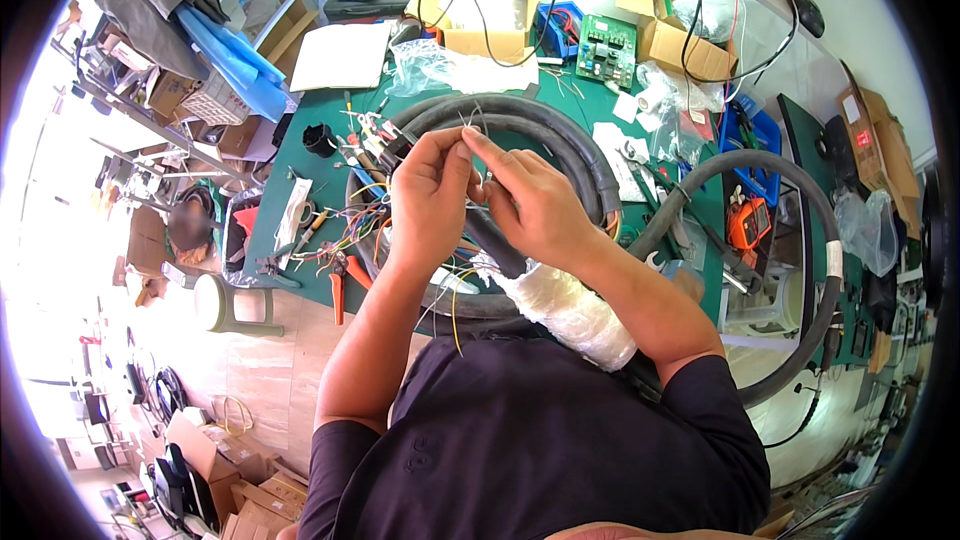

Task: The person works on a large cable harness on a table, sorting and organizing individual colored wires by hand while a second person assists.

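Observation:
Above the coiled thick black cable, my left hand and my right hand meet fingertip to fingertip. Both are closed in a pinch on a thin wire, a small dark loop of which rises past the fingers. Part of the wire is hidden behind them. Under my right forearm lies a cable section wrapped in white plastic film. Loose coloured wires fan out to the left of my left hand. Orange-handled pliers rest near the table's front edge, close to my left forearm.
The green tabletop also carries a black cup, a green circuit board and an open cardboard box. A cable loop arches over the right side, near an orange meter. A stool stands at left.

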### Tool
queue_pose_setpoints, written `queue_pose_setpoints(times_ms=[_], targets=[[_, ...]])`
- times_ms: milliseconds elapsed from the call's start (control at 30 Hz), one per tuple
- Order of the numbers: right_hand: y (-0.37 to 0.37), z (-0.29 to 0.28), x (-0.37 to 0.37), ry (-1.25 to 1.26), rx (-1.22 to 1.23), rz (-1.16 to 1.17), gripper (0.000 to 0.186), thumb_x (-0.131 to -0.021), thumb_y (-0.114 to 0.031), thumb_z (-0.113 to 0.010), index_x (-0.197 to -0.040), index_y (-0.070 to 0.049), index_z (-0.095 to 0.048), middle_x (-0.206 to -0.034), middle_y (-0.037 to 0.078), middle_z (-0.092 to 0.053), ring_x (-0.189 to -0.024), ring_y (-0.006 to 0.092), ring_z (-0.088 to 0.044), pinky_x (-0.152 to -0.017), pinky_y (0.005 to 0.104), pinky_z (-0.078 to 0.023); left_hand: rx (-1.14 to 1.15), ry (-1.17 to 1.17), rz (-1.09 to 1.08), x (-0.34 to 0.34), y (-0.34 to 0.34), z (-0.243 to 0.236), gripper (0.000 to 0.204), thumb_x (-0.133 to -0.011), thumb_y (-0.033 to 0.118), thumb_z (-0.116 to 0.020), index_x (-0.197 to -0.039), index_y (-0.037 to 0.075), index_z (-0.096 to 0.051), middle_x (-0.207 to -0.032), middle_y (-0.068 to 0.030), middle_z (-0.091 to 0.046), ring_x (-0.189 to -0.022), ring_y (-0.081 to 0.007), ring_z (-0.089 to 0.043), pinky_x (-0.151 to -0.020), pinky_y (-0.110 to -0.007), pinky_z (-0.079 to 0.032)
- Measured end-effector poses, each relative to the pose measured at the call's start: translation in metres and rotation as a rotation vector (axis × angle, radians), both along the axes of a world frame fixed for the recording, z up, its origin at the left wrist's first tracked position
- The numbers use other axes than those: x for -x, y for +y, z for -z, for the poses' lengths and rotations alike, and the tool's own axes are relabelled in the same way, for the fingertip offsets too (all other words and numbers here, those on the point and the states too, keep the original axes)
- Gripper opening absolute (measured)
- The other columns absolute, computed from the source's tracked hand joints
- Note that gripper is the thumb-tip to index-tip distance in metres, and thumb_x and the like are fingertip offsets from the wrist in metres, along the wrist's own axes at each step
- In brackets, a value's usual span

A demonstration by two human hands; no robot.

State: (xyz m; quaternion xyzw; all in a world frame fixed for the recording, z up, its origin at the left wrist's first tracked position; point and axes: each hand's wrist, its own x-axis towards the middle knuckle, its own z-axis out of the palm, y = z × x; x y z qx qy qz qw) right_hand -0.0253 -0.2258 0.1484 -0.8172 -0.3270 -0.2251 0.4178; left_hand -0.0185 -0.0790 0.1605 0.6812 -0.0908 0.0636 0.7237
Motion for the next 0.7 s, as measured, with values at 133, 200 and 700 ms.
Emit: queue_pose_setpoints(times_ms=[133, 200, 700], targets=[[0.0, 0.0, 0.0, 0.005, -0.015, -0.001, 0.064, -0.08, 0.002, -0.057, -0.141, -0.006, -0.041, -0.079, 0.009, -0.057, -0.075, 0.0286, -0.058, -0.072, 0.0405, -0.047, 0.032, 0.02, 0.015, 0.0, -0.002, -0.002, 0.018, -0.098, 0.011, -0.051, -0.106, -0.003, -0.059, -0.071, -0.0003, -0.057, -0.06, -0.0041, -0.052, -0.055, -0.02, -0.044], [0.0, 0.001, 0.0, -0.002, -0.022, 0.001, 0.064, -0.08, 0.002, -0.057, -0.141, -0.006, -0.041, -0.079, 0.009, -0.058, -0.075, 0.0287, -0.058, -0.072, 0.0405, -0.047, 0.049, 0.027, 0.026, 0.001, -0.002, -0.004, 0.019, -0.098, 0.011, -0.051, -0.106, -0.003, -0.059, -0.072, -0.0003, -0.057, -0.06, -0.0041, -0.052, -0.055, -0.02, -0.044], [-0.012, -0.011, 0.014, 0.235, -0.153, 0.037, 0.011, -0.089, -0.008, -0.06, -0.095, -0.002, -0.067, -0.081, 0.011, -0.062, -0.069, 0.026, -0.061, -0.062, 0.0328, -0.047, -0.014, -0.038, 0.044, 0.009, 0.016, -0.017, 0.016, -0.098, 0.014, -0.052, -0.104, -0.001, -0.056, -0.076, -0.0054, -0.062, -0.055, -0.004, -0.05, -0.05, -0.018, -0.04]])
